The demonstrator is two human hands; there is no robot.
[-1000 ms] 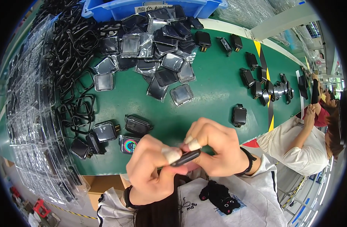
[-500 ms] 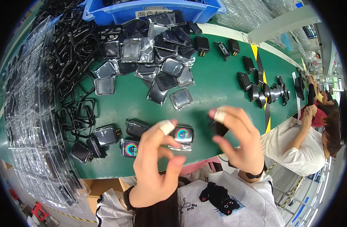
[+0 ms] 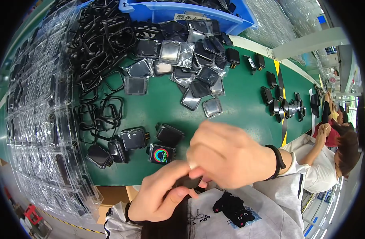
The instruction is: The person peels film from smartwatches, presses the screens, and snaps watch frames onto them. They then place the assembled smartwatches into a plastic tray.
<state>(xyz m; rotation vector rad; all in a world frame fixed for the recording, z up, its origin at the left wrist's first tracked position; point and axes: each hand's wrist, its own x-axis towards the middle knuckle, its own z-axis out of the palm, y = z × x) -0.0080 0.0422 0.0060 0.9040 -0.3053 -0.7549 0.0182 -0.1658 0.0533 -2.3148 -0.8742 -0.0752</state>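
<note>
By smooth green table (image 3: pixel 246 109) — left fingers (image 3: pixel 164 175), right fingers (image 3: pixel 196 172) clamped on dark piece (image 3: pixel 187 181), glossy rounded-square watch (image 3: pixel 161 154)

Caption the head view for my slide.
Left hand holding a dark piece, right hand over it, green table beyond.

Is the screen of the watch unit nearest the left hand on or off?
On: the watch unit shows a lit multicoloured ring and green digits on its dark face.

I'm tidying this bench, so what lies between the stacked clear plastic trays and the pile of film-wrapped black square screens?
In the head view, a tangled heap of black squarish frames lies between trays and screens.
</note>
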